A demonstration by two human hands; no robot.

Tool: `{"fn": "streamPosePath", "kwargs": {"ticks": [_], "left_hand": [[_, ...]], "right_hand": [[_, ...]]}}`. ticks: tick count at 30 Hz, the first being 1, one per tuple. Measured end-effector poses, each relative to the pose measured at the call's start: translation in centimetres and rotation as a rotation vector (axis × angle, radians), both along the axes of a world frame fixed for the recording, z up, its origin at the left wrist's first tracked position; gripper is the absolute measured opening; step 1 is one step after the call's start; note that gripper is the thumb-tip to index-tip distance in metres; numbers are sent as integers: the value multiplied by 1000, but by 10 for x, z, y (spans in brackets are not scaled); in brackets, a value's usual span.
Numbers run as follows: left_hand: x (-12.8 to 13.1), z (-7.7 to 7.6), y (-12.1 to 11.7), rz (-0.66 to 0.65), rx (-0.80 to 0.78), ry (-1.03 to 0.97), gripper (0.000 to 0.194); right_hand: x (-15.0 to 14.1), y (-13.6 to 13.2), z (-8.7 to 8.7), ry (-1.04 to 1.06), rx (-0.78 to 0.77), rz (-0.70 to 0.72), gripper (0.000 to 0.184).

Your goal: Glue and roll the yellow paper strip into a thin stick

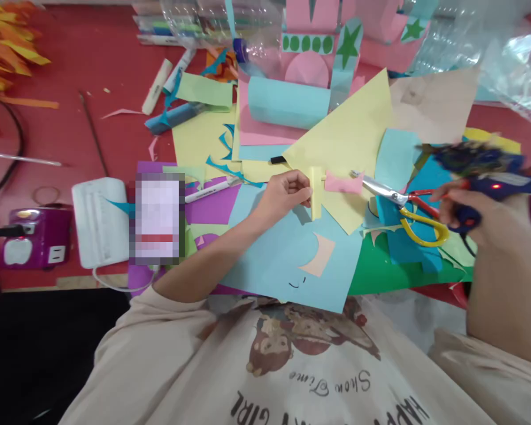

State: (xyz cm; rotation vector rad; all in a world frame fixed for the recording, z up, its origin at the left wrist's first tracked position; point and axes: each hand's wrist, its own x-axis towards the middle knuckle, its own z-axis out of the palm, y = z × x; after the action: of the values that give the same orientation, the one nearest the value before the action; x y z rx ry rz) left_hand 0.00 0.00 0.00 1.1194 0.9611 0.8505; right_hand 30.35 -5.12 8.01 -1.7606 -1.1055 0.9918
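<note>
My left hand (287, 196) pinches the edge of a narrow folded strip of pale yellow paper (315, 200), held upright over a light blue sheet (269, 260). On the right, my right hand (475, 208) wraps round a dark blue glue gun (504, 185) with a small red light lit. Its front end is blurred and points away from me. Scissors (396, 196) with red and yellow handles lie beside my right fingers, their tips by a small pink paper piece (343, 182). A peach paper scrap (319, 254) rests on the light blue sheet.
A light blue paper roll (289, 102) lies at the back, before pink paper shapes (307, 69) and plastic bottles. Markers (157, 87) and scraps spread to the left. A phone (157, 218), white box (101, 222) and purple power block (35, 236) sit further left, with cables.
</note>
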Motion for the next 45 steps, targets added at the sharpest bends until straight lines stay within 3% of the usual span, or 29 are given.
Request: {"fn": "streamPosePath", "kwargs": {"ticks": [2,4,9,14,20,34,45], "left_hand": [[-1,6,-1,8,-21,9,10],[-3,13,-1,20,-39,20,9],[-10,20,0,60,-56,61,10],[-13,6,4,61,-29,68,10],[-14,-5,2,33,36,80,15],[-11,0,-10,-3,101,143,12],[-11,-1,-9,-1,84,128,15]], "right_hand": [[-19,4,-6,148,-131,175,14],[-32,12,-12,244,-141,250,13],[-57,37,-18,104,-204,400,16],[-74,49,-29,13,-209,424,22],[-76,43,-44,-93,-135,449,23],[-76,39,-46,-144,-88,440,34],[-74,37,-52,-165,-90,433,28]]}}
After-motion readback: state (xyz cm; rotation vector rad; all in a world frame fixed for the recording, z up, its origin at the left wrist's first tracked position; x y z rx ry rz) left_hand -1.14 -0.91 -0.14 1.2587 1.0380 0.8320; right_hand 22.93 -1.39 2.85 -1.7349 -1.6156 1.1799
